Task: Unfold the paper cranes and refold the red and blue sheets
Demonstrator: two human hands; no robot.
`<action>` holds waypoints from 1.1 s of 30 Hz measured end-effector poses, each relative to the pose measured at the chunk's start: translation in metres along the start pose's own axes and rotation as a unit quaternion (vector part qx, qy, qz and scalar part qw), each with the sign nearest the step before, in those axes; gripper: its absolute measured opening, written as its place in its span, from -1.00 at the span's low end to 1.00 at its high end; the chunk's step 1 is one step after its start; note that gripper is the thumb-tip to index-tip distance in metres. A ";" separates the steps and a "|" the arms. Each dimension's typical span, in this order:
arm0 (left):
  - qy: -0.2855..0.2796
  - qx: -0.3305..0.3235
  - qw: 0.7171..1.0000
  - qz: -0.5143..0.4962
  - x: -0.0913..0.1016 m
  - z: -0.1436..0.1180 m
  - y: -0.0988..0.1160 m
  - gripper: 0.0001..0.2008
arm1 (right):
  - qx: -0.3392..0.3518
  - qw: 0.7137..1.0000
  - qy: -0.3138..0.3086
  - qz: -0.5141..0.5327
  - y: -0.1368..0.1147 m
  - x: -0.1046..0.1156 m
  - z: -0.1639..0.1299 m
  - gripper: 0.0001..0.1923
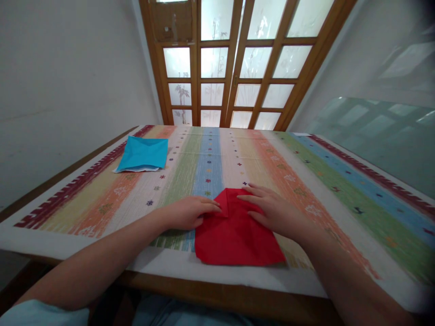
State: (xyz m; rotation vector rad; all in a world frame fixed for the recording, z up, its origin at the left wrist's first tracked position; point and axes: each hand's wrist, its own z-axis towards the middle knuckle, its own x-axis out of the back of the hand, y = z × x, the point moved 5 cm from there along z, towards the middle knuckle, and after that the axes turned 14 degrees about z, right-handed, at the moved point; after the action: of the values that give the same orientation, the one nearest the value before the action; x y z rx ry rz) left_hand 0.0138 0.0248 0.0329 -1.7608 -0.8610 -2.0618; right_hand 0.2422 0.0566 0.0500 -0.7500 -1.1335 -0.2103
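Note:
A sheet of red paper [239,240] lies on the table in front of me, its far left corner folded inward into a triangular flap. My left hand [186,213] rests at the sheet's left edge, fingers stretched out together and touching the folded flap. On the right, my right hand [270,206] lies with fingers spread over the sheet's upper right part, covering that corner. Neither hand is seen lifting the paper.
A stack of blue paper [144,154], white showing at its near edge, lies at the far left of the table. A striped, patterned tablecloth [176,190] covers the table. Beyond its far edge stand wooden doors [229,81] with frosted panes. A glass panel [374,131] is at the right wall.

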 end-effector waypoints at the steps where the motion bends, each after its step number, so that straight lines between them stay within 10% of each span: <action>1: 0.001 0.001 1.000 0.000 0.000 0.000 -0.001 -0.40 | 0.005 1.000 -0.003 -0.005 -0.002 -0.002 0.000 -0.46; 14: 0.066 0.037 0.997 -0.017 -0.001 0.008 -0.015 -0.42 | 0.022 0.998 -0.015 0.052 -0.004 -0.041 0.032 -0.52; 21: 0.079 0.060 0.986 0.136 0.000 0.010 -0.019 -0.64 | 0.040 0.998 -0.039 0.004 -0.015 -0.038 0.037 -0.65; 33: -0.022 0.098 0.970 0.220 -0.009 -0.008 -0.004 -0.77 | 0.072 0.995 -0.065 -0.037 -0.050 -0.046 0.012 -0.84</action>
State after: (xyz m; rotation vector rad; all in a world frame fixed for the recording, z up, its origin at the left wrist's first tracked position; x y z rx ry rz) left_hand 0.0065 0.0216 0.0226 -1.7083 -0.5910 -1.6035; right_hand 0.1874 0.0177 0.0340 -0.6013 -1.2870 -0.1421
